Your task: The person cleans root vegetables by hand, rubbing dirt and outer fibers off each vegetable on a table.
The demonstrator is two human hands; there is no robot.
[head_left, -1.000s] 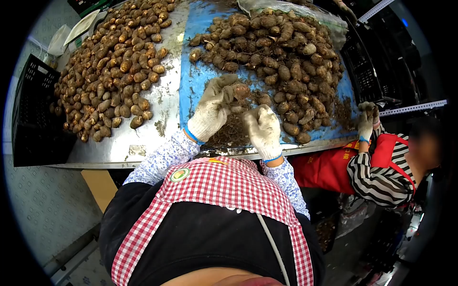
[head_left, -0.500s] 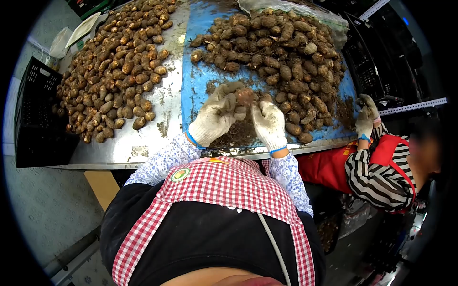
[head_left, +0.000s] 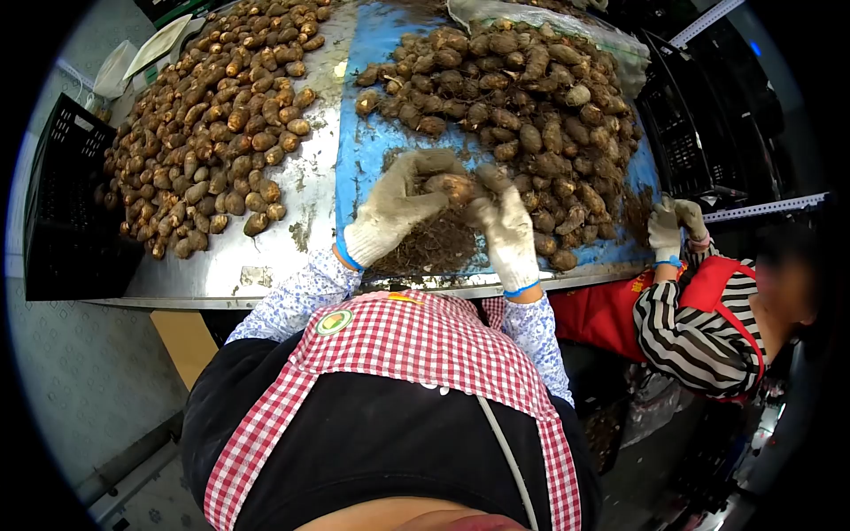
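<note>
A brown taro-like tuber is held by my left hand, in a dirty white glove with the fingers wrapped round it. Against the tuber's right end, my gloved right hand has its fingers bent and pressed together; whether they pinch root or skin is too small to tell. Below both hands lies a heap of dark root scraps on the blue sheet. Beyond them and to the right is a large pile of hairy, soiled tubers. On the bare metal at the left spreads a pile of cleaner tubers.
A black crate stands at the table's left end, and more black crates at the right. A co-worker in a red apron has gloved hands near the table's right edge. A clear plastic bag lies behind the soiled pile.
My right hand has moved from apart to the tuber's right end. My left hand, with the tuber, has shifted slightly. The co-worker's hands have moved a little left and down.
</note>
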